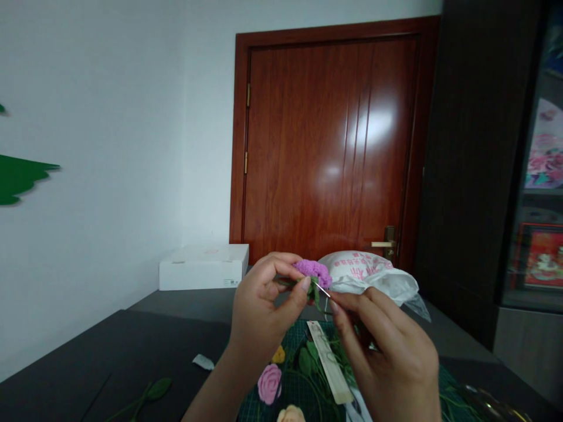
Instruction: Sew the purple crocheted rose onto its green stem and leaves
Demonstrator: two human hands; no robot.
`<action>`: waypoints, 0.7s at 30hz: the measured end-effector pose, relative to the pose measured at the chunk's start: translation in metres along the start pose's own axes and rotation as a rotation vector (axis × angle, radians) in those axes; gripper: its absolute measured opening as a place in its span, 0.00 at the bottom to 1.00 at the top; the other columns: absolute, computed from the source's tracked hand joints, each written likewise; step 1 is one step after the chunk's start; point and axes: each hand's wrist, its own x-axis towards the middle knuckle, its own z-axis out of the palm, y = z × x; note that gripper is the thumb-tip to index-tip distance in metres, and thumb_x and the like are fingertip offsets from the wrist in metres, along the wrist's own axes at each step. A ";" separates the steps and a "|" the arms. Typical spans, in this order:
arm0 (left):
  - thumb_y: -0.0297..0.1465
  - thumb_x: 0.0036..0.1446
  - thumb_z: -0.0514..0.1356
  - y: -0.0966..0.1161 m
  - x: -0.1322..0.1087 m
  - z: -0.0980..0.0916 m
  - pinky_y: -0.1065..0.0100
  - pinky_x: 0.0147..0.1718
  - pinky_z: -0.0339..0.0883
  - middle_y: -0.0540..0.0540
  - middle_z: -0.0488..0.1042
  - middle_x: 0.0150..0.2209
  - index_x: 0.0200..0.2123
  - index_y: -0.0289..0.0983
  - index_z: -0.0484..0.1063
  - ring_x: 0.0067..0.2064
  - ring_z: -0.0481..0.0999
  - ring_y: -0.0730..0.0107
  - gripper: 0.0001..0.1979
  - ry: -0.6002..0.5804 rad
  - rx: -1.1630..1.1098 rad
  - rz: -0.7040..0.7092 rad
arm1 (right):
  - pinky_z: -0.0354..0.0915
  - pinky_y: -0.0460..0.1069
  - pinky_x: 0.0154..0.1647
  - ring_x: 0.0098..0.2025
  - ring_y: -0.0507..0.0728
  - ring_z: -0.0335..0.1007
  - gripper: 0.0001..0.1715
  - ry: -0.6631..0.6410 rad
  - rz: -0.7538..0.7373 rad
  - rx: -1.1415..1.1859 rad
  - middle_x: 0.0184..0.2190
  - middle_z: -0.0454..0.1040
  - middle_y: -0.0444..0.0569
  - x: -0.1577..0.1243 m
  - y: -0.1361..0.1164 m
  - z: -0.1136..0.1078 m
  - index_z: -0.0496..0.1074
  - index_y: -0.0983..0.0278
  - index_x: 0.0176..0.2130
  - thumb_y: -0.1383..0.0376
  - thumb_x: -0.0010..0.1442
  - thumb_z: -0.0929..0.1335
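Observation:
My left hand (pixel 264 305) pinches a purple crocheted flower (pixel 312 272) by its green base, with a thin stem running back between the fingers. My right hand (pixel 382 351) holds a fine steel sewing needle (pixel 323 288) between thumb and fingertips, its point at the flower's green crocheted sepals (pixel 314 294). Any thread on the needle is too thin to make out. Below my hands lies a green cutting mat (pixel 294 384) bearing a pink crocheted rose (pixel 269 384), a small yellow flower (pixel 278 354), a peach flower (pixel 290 415), green leaves (pixel 307 358) and a pale wooden strip (pixel 329 363).
A white plastic bag (pixel 369 275) with pink print sits just beyond my hands on the dark table (pixel 132 351). A white box (pixel 203 267) stands at the back by the wall. A crocheted green-stemmed leaf (pixel 152 392) lies at the lower left. A wooden door (pixel 329 140) is behind.

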 end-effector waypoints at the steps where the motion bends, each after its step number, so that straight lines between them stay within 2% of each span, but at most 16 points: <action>1: 0.24 0.56 0.63 0.000 0.000 0.000 0.72 0.32 0.77 0.42 0.73 0.42 0.31 0.35 0.71 0.40 0.78 0.68 0.03 0.000 0.002 0.006 | 0.66 0.46 0.29 0.29 0.52 0.72 0.08 0.002 -0.007 -0.004 0.29 0.73 0.45 0.000 0.000 0.000 0.75 0.62 0.42 0.72 0.63 0.68; 13: 0.24 0.55 0.64 0.005 -0.001 0.002 0.69 0.34 0.77 0.42 0.75 0.40 0.30 0.36 0.72 0.40 0.79 0.66 0.04 0.029 0.080 0.045 | 0.67 0.47 0.27 0.30 0.55 0.77 0.06 0.007 -0.015 -0.058 0.30 0.79 0.49 -0.002 -0.001 0.002 0.76 0.65 0.41 0.70 0.64 0.68; 21: 0.22 0.57 0.62 0.004 -0.004 0.004 0.69 0.35 0.75 0.44 0.74 0.41 0.31 0.37 0.72 0.42 0.78 0.66 0.05 0.037 0.192 0.151 | 0.63 0.46 0.22 0.21 0.52 0.72 0.06 0.017 0.009 -0.110 0.23 0.76 0.45 -0.007 -0.010 0.008 0.74 0.65 0.40 0.70 0.65 0.66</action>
